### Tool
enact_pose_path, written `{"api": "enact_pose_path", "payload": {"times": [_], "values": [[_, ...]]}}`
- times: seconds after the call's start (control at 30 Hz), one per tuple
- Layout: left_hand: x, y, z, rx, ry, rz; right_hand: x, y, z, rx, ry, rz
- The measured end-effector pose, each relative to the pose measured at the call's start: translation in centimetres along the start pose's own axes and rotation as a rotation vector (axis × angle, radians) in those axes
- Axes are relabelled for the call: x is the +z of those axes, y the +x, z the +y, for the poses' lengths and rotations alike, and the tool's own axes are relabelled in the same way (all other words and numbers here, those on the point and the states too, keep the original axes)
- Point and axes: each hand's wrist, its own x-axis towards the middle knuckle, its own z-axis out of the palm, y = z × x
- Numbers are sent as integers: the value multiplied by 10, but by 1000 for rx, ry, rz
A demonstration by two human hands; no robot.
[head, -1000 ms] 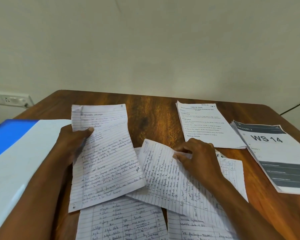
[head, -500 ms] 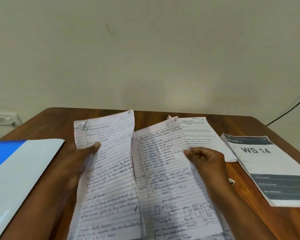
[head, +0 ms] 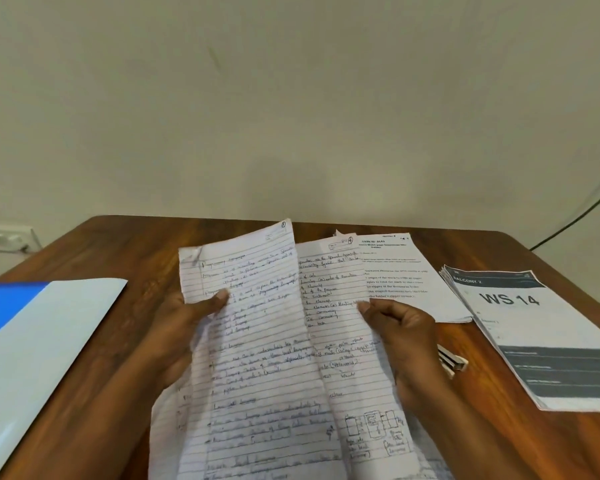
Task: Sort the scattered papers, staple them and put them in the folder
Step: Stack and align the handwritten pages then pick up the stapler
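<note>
Pinching lined sheets [head: 257, 341], both hands [head: 400, 327] partly hide a stapler [head: 452, 362] beside the WS 14 booklet [head: 534, 334].

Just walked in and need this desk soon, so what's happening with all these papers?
A person is sorting handwritten lined sheets. The left hand holds one sheet up, and the right hand holds another beside it, partly tucked behind. A printed page and a "WS 14" booklet lie on the table to the right, a blue and white folder to the left. Nothing looks stapled or filed yet.
</note>
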Motion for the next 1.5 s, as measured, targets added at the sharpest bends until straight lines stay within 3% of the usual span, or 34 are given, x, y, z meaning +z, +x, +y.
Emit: {"api": "enact_pose_path", "payload": {"times": [0.13, 0.5, 0.73, 0.93, 1.07, 1.2, 1.37, 1.5], "values": [[8, -7, -4, 19, -14, -85, 12, -11, 7, -51, -10, 16], [30, -25, -4, 118, 230, -49, 33, -31, 23, -96, -151, -105], [32, -23, -9, 143, 268, 47, 32, -32, 28, -146, -279, -144], [30, -18, -20, 164, 204, 140, 35, -37, 23, -113, -241, -225], [27, -13, -21, 216, 197, 184, 38, -38, 30, -193, -437, -270], [25, -11, -16, 85, 154, 167, 36, -42, 32, -229, -453, -275], [27, -15, -6, -218, -184, -125, 32, -33, 35, -186, -410, -270], [28, -15, -11, -219, -209, -123, 27, -30, 21, -159, -435, -320]]}}
